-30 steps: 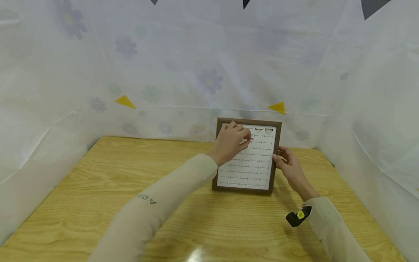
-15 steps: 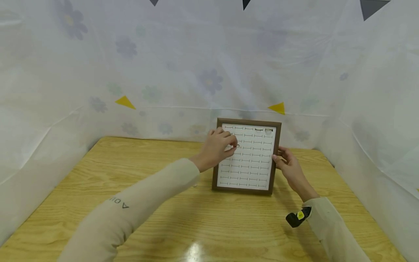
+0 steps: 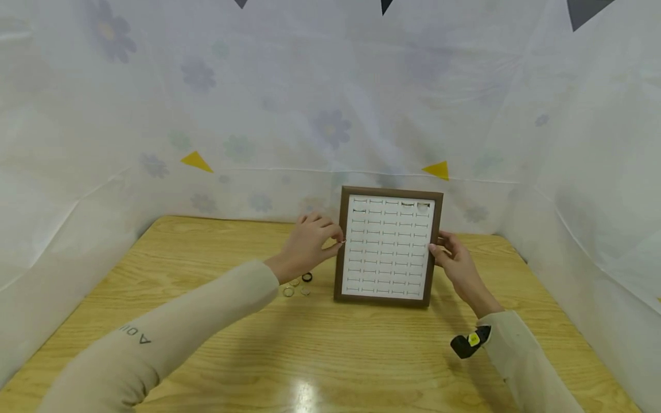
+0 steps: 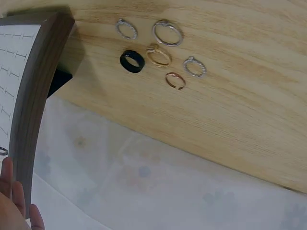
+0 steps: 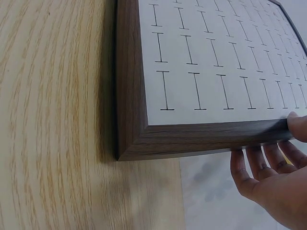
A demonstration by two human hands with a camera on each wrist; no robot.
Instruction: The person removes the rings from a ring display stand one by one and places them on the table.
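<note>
Your left hand [image 3: 310,244] pinches a small ring [image 3: 343,242] that could slip, while your right hand [image 3: 454,258] clasps the propped ring board [image 3: 388,246], which may tip

Loose rings [image 3: 296,285] lie just left of the propped display frame [image 3: 338,269]; broad bare table [image 3: 361,355] stretches open in front, plastic sheeting [image 3: 258,189] close behind.

Only readable lettering here is on the left sleeve [image 3: 155,338]: dark capitals, seen upside down from the head view, look like "A D" plus another stroke or two I can't make out. The slot marks on the ring board [image 3: 388,248] look like a capital I, just slits though.
</note>
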